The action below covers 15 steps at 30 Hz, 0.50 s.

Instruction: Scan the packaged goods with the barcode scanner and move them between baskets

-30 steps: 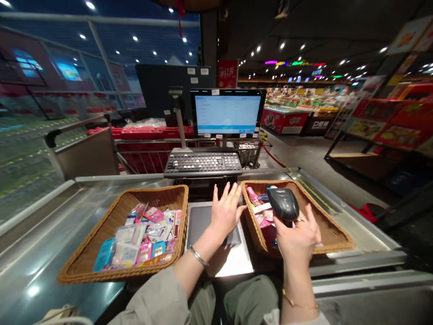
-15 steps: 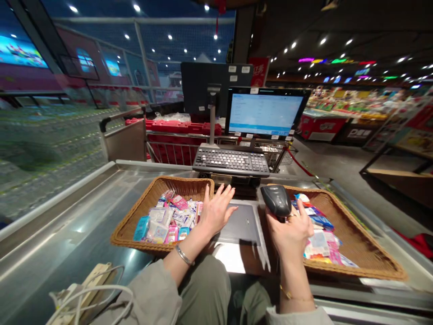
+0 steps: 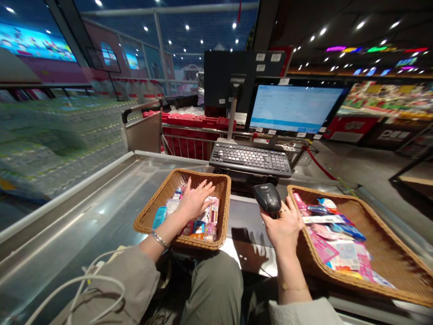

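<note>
My left hand (image 3: 195,201) is over the left wicker basket (image 3: 149,216), fingers spread above small packaged goods (image 3: 213,212) in pink, white and blue wrappers. Whether its fingertips touch the packets I cannot tell. In my right hand (image 3: 283,225) is a black handheld barcode scanner (image 3: 268,197), its handle wrapped by my fingers and its head tilted up. That hand stands just left of the right wicker basket (image 3: 399,246), where colourful packets (image 3: 341,243) lie toward the left side. A silver bangle is on my left wrist.
Behind the baskets stand a keyboard (image 3: 250,157) and a lit monitor (image 3: 294,108) on a post. A metal counter (image 3: 101,216) runs along the left, with a white cable (image 3: 101,276) near my sleeve. A shopping cart (image 3: 192,142) with red crates is beyond.
My left hand has moved left from the basket's right rim to over its packets. The view has shifted, and the scanner is now left of the right basket, still in my right hand.
</note>
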{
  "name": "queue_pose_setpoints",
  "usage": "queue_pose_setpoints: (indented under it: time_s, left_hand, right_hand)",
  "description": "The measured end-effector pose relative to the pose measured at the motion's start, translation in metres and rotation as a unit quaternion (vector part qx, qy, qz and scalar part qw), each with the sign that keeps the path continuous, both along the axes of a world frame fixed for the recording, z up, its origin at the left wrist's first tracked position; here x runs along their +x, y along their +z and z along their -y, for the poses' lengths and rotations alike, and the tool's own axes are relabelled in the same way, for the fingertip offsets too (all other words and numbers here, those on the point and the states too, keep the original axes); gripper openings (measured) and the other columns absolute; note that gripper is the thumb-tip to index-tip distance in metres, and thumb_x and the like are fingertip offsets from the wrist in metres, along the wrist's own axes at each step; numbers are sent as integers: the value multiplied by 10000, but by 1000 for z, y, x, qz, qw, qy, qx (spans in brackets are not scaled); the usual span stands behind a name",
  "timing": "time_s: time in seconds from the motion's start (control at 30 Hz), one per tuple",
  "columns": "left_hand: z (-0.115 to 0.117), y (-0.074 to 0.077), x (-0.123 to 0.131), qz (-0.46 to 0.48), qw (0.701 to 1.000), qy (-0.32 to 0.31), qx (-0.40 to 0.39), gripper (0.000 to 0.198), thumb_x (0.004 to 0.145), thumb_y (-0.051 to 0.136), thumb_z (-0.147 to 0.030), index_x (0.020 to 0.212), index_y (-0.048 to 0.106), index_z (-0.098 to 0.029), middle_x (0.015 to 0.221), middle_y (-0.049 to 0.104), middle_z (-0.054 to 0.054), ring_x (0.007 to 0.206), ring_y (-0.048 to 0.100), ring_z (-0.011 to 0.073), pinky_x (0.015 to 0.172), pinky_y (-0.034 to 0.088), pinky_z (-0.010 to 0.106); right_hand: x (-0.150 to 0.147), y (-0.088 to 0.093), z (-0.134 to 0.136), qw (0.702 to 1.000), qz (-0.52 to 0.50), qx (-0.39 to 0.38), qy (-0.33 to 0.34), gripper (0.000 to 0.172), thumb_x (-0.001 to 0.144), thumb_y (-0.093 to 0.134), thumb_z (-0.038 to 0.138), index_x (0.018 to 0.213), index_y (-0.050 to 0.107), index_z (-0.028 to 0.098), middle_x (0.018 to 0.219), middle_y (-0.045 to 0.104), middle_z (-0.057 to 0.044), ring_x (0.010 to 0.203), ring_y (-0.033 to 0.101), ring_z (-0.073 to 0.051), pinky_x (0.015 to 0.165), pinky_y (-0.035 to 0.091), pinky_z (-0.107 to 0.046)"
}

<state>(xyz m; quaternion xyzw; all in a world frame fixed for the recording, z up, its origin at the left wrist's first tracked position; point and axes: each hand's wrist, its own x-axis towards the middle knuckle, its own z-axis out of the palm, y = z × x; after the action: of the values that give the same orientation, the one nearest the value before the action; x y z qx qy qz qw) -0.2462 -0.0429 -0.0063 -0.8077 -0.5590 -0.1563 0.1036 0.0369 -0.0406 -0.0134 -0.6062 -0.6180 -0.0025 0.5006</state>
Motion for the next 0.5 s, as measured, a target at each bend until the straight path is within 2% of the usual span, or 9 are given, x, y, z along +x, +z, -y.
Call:
queue_pose_setpoints:
  time_s: [0.2, 0.3, 0.5]
  left_hand:
    - [11, -7, -37, -40, 995, 12, -95, 411, 959, 548, -358, 1361, 543, -275, 1465, 527, 92, 1403, 432, 270, 1180, 3, 660]
    - [16, -11, -49, -50, 987, 12, -151, 379, 946, 569, -363, 1317, 582, -286, 1409, 588, 77, 1375, 471, 256, 1188, -15, 630]
    - [24, -17, -64, -50, 979, -23, -198, 166, 925, 604, -332, 1040, 715, -288, 1220, 712, 30, 1251, 585, 238, 1203, 35, 561]
  right_hand:
    - [-9, -13, -4, 1000, -10, -24, 8, 363, 726, 584, 477, 942, 719, 219, 1184, 688, -127, 1273, 495, -311, 1080, 279, -549]
    - [-14, -17, -6, 1000, -8, -17, 8, 366, 722, 575, 487, 928, 720, 222, 1164, 701, -121, 1272, 500, -306, 1073, 292, -537]
    - [-22, -20, -7, 1000, -8, -3, 21, 389, 733, 573, 476, 965, 721, 201, 1141, 712, -130, 1283, 507, -309, 1073, 299, -527]
